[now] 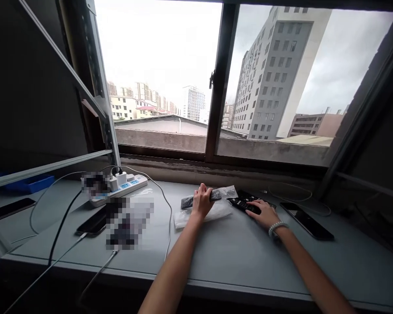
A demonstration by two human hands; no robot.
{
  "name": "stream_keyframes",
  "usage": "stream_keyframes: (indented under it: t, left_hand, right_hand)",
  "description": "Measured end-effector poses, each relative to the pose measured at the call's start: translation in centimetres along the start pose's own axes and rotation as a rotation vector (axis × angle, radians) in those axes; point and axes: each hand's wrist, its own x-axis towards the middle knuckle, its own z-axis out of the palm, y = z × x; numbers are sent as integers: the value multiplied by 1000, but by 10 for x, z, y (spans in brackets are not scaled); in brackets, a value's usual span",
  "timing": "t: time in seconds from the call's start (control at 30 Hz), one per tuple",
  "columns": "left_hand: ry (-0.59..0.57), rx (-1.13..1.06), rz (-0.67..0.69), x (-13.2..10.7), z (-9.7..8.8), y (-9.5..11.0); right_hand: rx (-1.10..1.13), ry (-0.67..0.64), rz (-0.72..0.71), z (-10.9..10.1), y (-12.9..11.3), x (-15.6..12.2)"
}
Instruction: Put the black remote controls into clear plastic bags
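My left hand [201, 201] is closed round a dark, bar-shaped remote control in a clear plastic bag [187, 202], on top of a pile of clear plastic bags [212, 212] on the grey table [249, 257]. My right hand [261, 212], with a bead bracelet on the wrist, lies flat with fingers spread on a black remote control with buttons [242, 203] just right of the bags.
A black phone [309, 222] lies right of my right hand. On the left stand a white power strip [124, 187] with chargers and cables, a second phone [93, 224], a third phone [11, 208] and a blue tray [31, 183]. A window runs behind the table.
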Motion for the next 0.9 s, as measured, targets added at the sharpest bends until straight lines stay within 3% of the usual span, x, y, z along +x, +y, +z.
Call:
stream_keyframes:
  t: [0.2, 0.3, 0.57, 0.9]
  left_hand:
    - [-76, -14, 88, -8, 6, 11]
    - [-140, 13, 109, -11, 11, 15]
    - [-273, 89, 152, -13, 14, 15]
    - [-335, 146, 157, -12, 18, 18]
  right_hand:
    - [368, 188, -69, 3, -13, 1]
    - [461, 211, -93, 6, -19, 1]
    - [464, 100, -175, 17, -23, -4]
    - [419, 172, -203, 29, -27, -6]
